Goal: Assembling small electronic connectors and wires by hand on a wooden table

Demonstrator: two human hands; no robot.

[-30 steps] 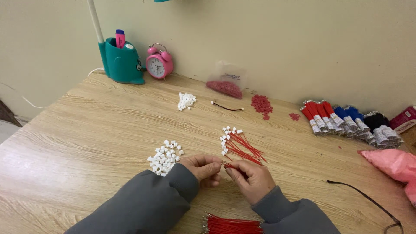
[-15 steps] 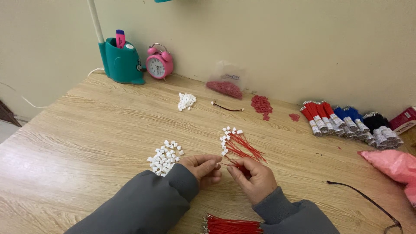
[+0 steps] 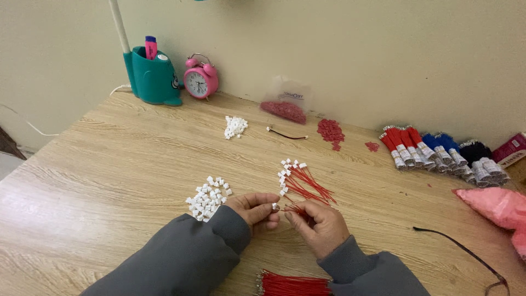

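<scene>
My left hand [image 3: 256, 210] pinches a small white plastic connector [image 3: 275, 206] between thumb and fingers. My right hand [image 3: 319, 225] grips a thin red wire [image 3: 290, 209] whose tip meets that connector. Both hands hover just above the wooden table [image 3: 109, 164], near its front edge. To the left of my left hand lies a heap of loose white connectors [image 3: 208, 198]. Just beyond my hands fans a bunch of red wires with white connectors on their ends [image 3: 298, 180]. A bundle of bare red wires [image 3: 293, 285] lies between my grey sleeves.
Far side: teal lamp base [image 3: 152, 81], pink alarm clock [image 3: 200, 78], small white connector pile [image 3: 235, 126], short dark wire [image 3: 286, 134], bag of red parts [image 3: 285, 107], loose red parts [image 3: 330, 131]. Right: bundled red, blue, black wires [image 3: 444, 154], pink bag [image 3: 496, 207], black cable [image 3: 460, 252].
My hands have stayed in the same spot; the fingers shifted slightly as wire and connector came together. Nothing else on the table moved.
</scene>
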